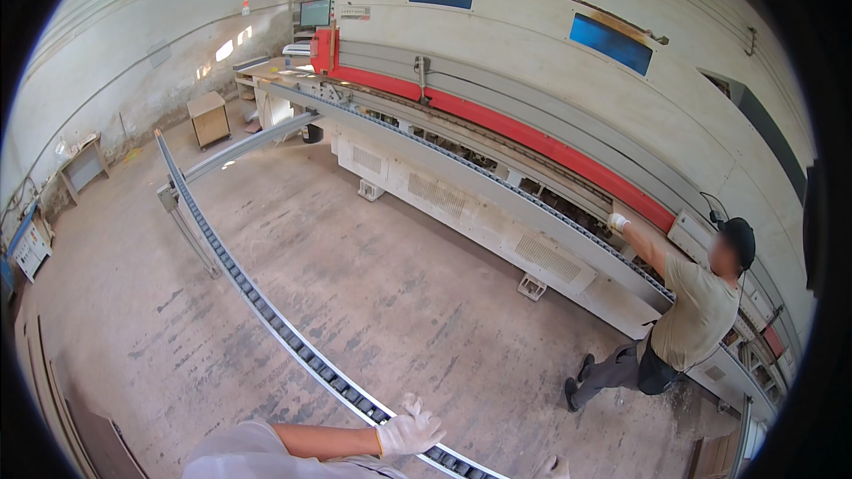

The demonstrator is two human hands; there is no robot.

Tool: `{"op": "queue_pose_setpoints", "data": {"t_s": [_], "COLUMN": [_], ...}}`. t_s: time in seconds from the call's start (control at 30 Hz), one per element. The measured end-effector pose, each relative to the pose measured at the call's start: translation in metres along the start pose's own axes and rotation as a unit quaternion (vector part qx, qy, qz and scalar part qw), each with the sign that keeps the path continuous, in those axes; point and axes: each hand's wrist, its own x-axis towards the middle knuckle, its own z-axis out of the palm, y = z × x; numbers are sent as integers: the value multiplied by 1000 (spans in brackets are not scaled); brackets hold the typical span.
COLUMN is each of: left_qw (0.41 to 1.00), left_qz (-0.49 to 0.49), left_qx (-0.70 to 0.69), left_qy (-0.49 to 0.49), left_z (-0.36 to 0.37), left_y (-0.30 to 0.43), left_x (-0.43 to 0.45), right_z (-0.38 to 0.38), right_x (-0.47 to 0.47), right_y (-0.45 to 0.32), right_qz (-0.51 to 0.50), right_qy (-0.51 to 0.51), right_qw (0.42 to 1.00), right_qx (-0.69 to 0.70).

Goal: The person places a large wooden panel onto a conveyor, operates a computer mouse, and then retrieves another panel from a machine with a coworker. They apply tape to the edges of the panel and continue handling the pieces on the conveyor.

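Note:
My left hand [409,431], in a white knitted glove, lies across a long roller rail [293,340] low in the picture. Its loosely bent fingers reach past the far edge of the rail, with no loose object visible in them. Black rollers line the narrow metal channel of this rail. Only the gloved fingertips of my right hand [552,468] show at the bottom edge, to the right of the rail; the rest is cut off.
A long edge-banding machine [426,194] with a red strip [506,126] runs across the back. A co-worker [699,309] in a cap reaches toward it with a gloved hand [618,221]. A crossbeam [249,146] joins rail and machine. A wooden cabinet [208,121] stands by the wall.

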Motion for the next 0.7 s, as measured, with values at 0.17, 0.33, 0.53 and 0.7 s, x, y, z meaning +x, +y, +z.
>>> {"op": "queue_pose_setpoints", "data": {"t_s": [0.17,0.33,0.53,0.7], "left_qw": [999,999,1000,999], "left_qz": [-12,-12,-11,-1], "left_qx": [-22,-15,-2,-5], "left_qy": [-23,-26,-18,-34], "left_z": [-5,-7,-5,-3], "left_y": [2,1,4,2], "left_x": [2,3,4,2], "right_z": [-1,-4,-5,0], "right_x": [0,0,2,1], "right_y": [0,-7,-5,1], "right_qz": [-3,7,19,-8], "right_qy": [0,-8,-22,-1], "right_qw": [1000,1000,1000,1000], "right_qx": [6,-3,-11,9]}}
